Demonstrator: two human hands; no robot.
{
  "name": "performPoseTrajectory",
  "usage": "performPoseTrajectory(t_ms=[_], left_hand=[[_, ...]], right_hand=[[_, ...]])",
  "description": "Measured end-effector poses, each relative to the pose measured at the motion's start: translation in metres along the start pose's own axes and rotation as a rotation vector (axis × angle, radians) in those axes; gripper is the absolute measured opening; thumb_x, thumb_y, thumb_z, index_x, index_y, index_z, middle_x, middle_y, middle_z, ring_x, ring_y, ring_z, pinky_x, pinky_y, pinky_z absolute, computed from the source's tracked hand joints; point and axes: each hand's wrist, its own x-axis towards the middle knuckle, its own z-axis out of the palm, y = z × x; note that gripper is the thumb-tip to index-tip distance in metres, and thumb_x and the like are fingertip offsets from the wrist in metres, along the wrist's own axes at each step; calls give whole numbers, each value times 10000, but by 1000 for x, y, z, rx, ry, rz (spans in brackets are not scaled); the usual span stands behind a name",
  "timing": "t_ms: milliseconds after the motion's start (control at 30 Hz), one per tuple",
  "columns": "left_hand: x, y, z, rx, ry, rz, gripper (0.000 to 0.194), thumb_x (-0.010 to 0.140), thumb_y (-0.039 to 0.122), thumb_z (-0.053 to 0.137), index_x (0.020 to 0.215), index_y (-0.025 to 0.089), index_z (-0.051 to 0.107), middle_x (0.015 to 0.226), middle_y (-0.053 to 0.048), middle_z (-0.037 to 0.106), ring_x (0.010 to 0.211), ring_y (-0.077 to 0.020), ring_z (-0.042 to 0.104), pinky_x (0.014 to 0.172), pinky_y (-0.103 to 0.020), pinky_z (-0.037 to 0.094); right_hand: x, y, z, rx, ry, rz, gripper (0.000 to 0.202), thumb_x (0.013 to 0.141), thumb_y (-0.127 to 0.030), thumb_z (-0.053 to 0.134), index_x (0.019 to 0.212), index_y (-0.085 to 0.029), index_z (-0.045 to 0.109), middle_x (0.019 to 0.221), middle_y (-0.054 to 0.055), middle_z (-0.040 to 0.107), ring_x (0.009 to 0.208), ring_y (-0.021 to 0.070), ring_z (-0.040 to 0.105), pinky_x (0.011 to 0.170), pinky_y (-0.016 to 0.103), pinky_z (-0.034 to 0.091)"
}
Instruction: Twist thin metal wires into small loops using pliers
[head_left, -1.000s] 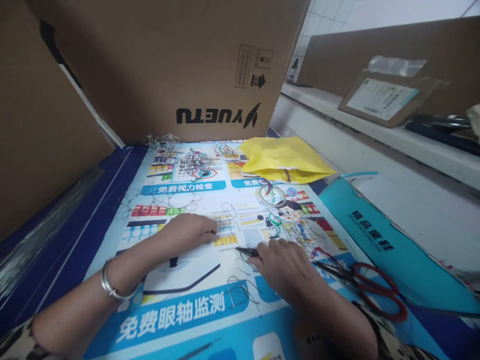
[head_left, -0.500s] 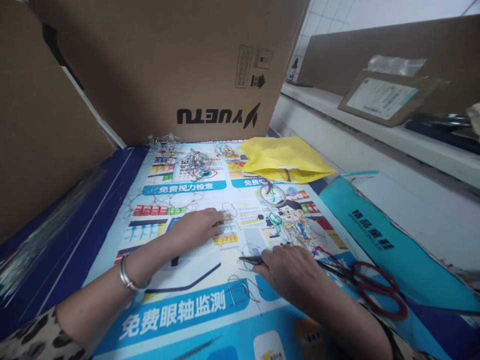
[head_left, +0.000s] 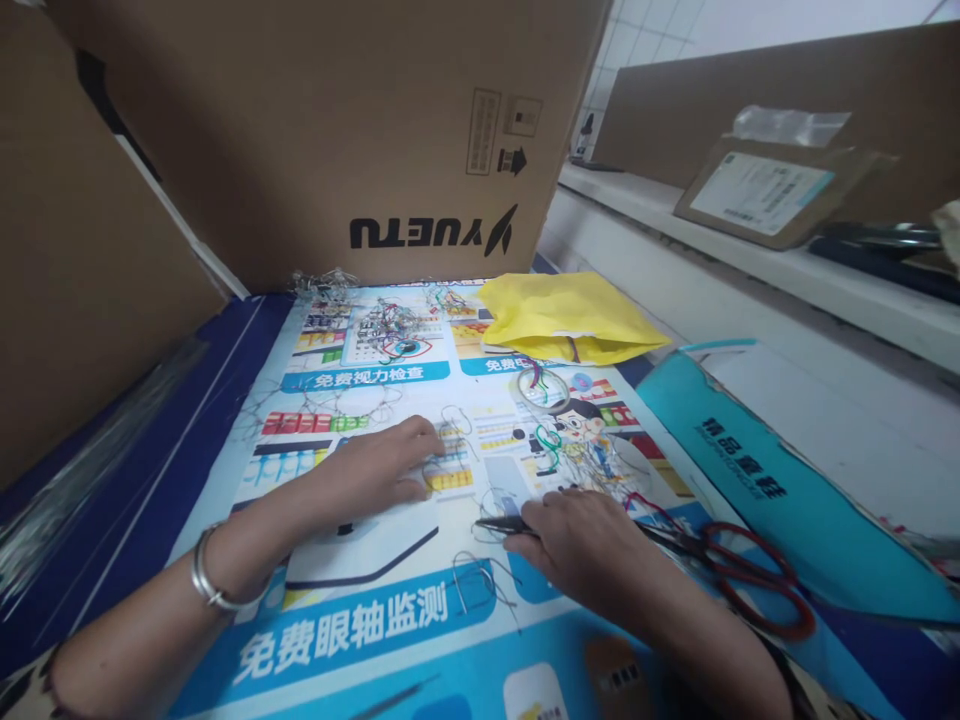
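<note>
Left hand (head_left: 379,465), head view: fingers and thumb parted, low over the printed sheet (head_left: 457,665) on the tabletop (head_left: 225,345); whether a fine strand touches the fingertips cannot be told. Right hand (head_left: 577,540): closed around a dark pointed tool (head_left: 504,524). Only its tip is exposed, to the left of the fist; the rest is covered by the hand, so its type cannot be confirmed. Loose wires (head_left: 484,582) lie near the tip, too thin to count. Scissors (head_left: 709,553) with red handles lie beside the right forearm, blade ends obscured. Both sleeves are cut off at the lower edge.

Containers: a yellow pouch (head_left: 570,310) lies flat, its mouth facing the person; a dark strand shows at the mouth, interior not visible. A turquoise box (head_left: 712,460) stands at right, white inside, its far end indistinct. A wire tangle (head_left: 390,320) sits near the large carton (head_left: 315,150), whose top is out of frame.
</note>
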Motion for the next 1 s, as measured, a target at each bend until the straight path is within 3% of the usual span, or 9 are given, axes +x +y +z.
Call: performPoseTrajectory(t_ms=[133, 333, 600, 800, 1000], left_hand=[[5, 2, 6, -49, -3, 19, 291, 813, 241, 491, 1102, 273, 503, 1166, -24, 465, 945, -184, 535, 768, -266, 421], [16, 0, 13, -115, 37, 53, 205, 838, 238, 465, 1028, 239, 540, 1091, -38, 480, 950, -186, 510, 847, -299, 405], [38, 0, 13, -125, 74, 56, 163, 809, 244, 511, 965, 216, 550, 1041, -34, 487, 908, -185, 513, 822, -302, 412], [56, -6, 16, -104, 153, 51, 122, 801, 266, 533, 905, 203, 544, 996, -29, 492, 872, -174, 516, 796, -293, 415], [60, -1, 14, -59, 178, -11, 215, 814, 311, 529, 1003, 210, 528, 1056, -41, 489, 885, -180, 533, 801, -310, 422]], right_hand=[[6, 8, -6, 81, -14, -4, 339, 885, -472, 388, 791, -217, 591, 747, 48, 669, 689, 215, 615, 546, 275, 280], [17, 17, -10, 204, 89, 128, 362, 893, -479, 354, 745, -198, 527, 719, 32, 644, 642, 164, 577, 505, 240, 217], [20, 25, -7, 424, 132, 184, 385, 897, -483, 325, 685, -191, 459, 637, 9, 572, 565, 114, 501, 491, 227, 206], [26, 26, -1, 438, 128, 222, 375, 890, -476, 341, 679, -191, 464, 617, 4, 564, 568, 114, 502, 499, 226, 215], [27, 26, 0, 426, 125, 234, 380, 895, -468, 334, 692, -189, 494, 610, 4, 564, 560, 115, 502, 492, 224, 212]])
